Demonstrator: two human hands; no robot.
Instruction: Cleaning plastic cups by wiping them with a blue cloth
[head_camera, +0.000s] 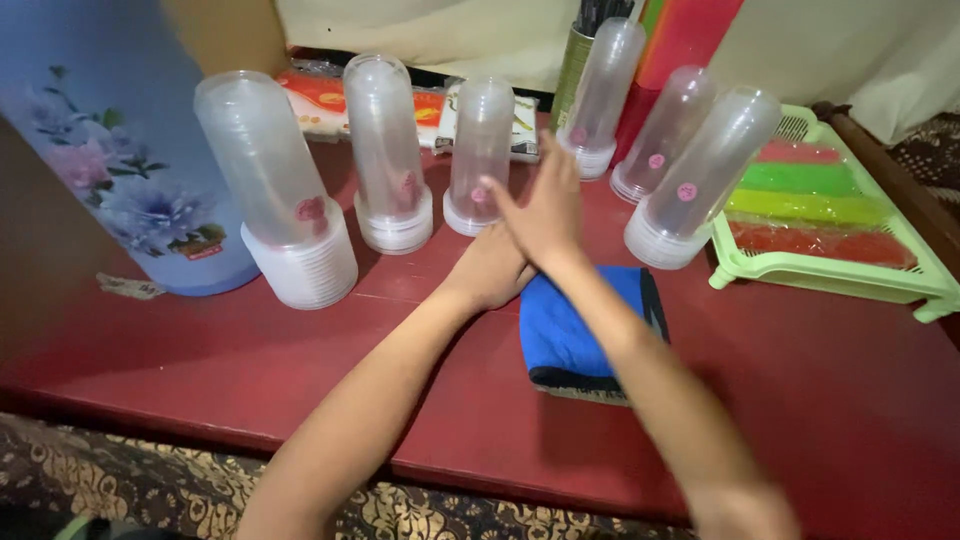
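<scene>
Right now I am crossing my hands over the near-middle of the bench (800, 400). My left hand (492, 270) is resting flat on the blue cloth (570, 330): soft, light, best pinched at a folded edge. My right hand (545, 210) is hovering open above it, holding nothing, near a clear tube (480, 150).
</scene>
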